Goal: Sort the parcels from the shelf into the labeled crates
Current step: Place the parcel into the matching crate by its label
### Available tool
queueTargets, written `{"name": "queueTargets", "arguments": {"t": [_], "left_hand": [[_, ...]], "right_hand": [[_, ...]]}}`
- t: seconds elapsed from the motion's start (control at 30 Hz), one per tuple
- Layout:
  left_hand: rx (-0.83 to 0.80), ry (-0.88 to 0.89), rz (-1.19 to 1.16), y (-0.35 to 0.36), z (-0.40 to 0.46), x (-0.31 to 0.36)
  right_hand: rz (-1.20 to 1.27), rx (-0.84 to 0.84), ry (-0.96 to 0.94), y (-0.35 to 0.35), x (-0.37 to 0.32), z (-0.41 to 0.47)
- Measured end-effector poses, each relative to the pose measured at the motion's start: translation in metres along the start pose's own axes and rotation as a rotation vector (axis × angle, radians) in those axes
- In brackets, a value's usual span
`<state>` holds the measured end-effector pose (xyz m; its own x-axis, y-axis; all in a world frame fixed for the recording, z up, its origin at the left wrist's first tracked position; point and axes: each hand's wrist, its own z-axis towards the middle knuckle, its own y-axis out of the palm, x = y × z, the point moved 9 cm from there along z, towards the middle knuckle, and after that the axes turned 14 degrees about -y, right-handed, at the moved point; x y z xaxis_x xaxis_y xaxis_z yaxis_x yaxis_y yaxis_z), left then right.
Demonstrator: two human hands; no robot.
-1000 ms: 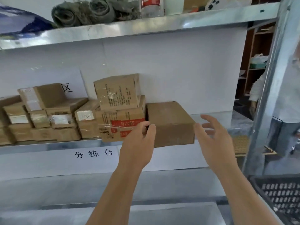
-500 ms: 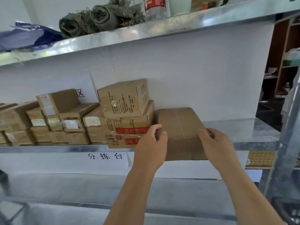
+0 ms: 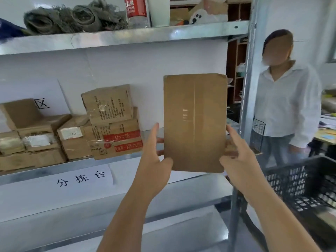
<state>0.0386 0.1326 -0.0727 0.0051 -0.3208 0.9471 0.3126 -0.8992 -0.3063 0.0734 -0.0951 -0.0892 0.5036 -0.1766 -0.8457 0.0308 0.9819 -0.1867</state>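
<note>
While both hands (image 3: 156,166) (image 3: 238,160) grip its side edges, parcel (image 3: 195,122) stands clear of shelf (image 3: 54,170).

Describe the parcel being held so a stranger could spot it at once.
Start at the metal shelf and look right of the parcel stack. The held parcel is in the air, upright, gripped by the left hand and right hand. Unlike the stacked boxes, its facing side is plain brown with a taped seam, no labels.

Matt brown cardboard parcel (image 3: 195,122), shiny galvanised metal shelf (image 3: 127,38), black perforated plastic crate (image 3: 307,184)
</note>
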Motion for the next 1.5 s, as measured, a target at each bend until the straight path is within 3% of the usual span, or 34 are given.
{"name": "queueTargets", "arguments": {"t": [0.07, 0.17, 0.3, 0.47, 0.63, 0.73, 0.93, 1.27, 1.4, 1.5], "left_hand": [[-0.085, -0.021, -0.133, 0.006, -0.021, 0.005], [-0.124, -0.193, -0.403, 0.014, -0.049, -0.002], [-0.263, -0.247, -0.458, 0.036, -0.078, -0.01], [-0.499, -0.254, -0.326, 0.079, -0.107, -0.008], [-0.478, -0.279, -0.179, 0.125, -0.097, -0.011], [-0.568, -0.262, -0.195, 0.162, -0.116, -0.008], [-0.601, -0.16, -0.2, 0.23, -0.134, 0.008], [-0.644, -0.058, -0.159, 0.333, -0.161, 0.035], [-0.694, -0.003, -0.1, 0.372, -0.169, 0.039], [-0.772, 0.077, -0.039, 0.411, -0.18, 0.043]], "right_hand": [[0.118, 0.068, -0.006, -0.012, -0.008, -0.026], [0.311, 0.189, 0.038, -0.036, -0.01, -0.062], [0.315, 0.223, 0.093, -0.07, -0.015, -0.101], [0.293, 0.212, 0.129, -0.093, -0.025, -0.13], [0.213, 0.234, 0.194, -0.136, -0.014, -0.147], [0.175, 0.25, 0.164, -0.164, -0.005, -0.166], [0.051, 0.311, 0.115, -0.225, 0.004, -0.178], [-0.259, 0.561, 0.191, -0.317, 0.043, -0.213], [-0.346, 0.643, 0.128, -0.333, 0.042, -0.221], [-0.517, 0.644, 0.246, -0.343, 0.047, -0.228]]}}
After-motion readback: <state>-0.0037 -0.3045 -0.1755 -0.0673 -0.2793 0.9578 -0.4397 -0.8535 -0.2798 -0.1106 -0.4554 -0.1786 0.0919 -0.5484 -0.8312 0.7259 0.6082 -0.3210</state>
